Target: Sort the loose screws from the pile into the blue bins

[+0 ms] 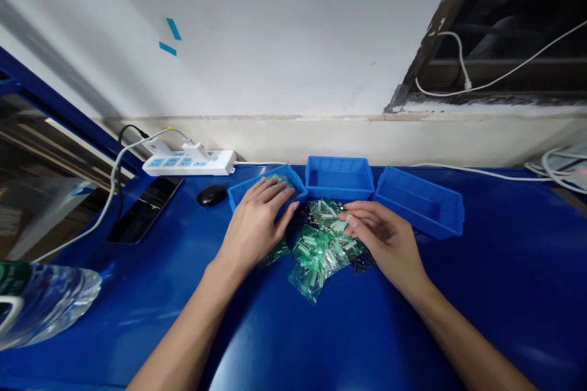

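Note:
My left hand (257, 217) reaches over the left blue bin (235, 192), its fingers stretched out and resting on a greenish plastic bag (282, 181) inside. My right hand (383, 232) is at the right side of a heap of small clear-green bags (316, 250) holding pale anchor-like pieces. Its thumb and fingers are pinched together at the heap's upper right; what lies between the fingertips is too small to make out. Loose dark screws (362, 263) show at the heap's lower right, partly covered by the bags and my right hand.
Two more blue bins, a middle one (339, 192) and a right one (413, 212), stand along the wall. A black mouse (211, 195), a phone (145, 211), a white power strip (188, 163) with cables, and a large water bottle (55, 302) are on the left.

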Motion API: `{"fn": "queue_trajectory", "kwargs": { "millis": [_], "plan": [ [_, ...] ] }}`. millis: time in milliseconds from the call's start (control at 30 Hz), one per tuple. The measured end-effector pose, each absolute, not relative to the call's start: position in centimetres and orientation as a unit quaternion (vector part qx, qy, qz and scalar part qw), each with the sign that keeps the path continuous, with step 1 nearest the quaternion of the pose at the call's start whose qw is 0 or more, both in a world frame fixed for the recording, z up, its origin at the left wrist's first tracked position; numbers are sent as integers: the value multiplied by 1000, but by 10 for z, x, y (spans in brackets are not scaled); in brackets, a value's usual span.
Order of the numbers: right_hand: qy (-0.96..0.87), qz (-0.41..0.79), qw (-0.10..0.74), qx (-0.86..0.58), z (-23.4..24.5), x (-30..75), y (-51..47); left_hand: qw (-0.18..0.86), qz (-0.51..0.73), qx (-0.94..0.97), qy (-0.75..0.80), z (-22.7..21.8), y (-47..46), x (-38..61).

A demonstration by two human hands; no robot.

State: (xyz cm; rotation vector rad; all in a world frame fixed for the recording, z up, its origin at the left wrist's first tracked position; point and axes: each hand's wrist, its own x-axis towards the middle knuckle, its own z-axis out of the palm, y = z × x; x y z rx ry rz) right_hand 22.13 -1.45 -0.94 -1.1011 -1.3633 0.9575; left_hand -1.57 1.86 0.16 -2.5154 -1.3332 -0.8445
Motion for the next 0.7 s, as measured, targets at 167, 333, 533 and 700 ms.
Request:
{"fn": "queue_trajectory", "kwargs": {
  "millis": [167, 333, 533, 700],
  "plan": [
    [-609, 350, 516, -491, -10, 222, -16, 77, -309, -872, -372, 3, 15, -9],
    [-659, 270, 485, -507, -10, 220, -17, 43, -261, -906, -332, -2, 9, -1],
    [-650, 278, 490, -510, -8, 220, -17, 56, -237, -919, -309, -13, 6, 7],
    [-645, 285, 495, -508, -9, 221, -17, 87, -282, -901, -317, -16, 7, 8]
  ]
}}
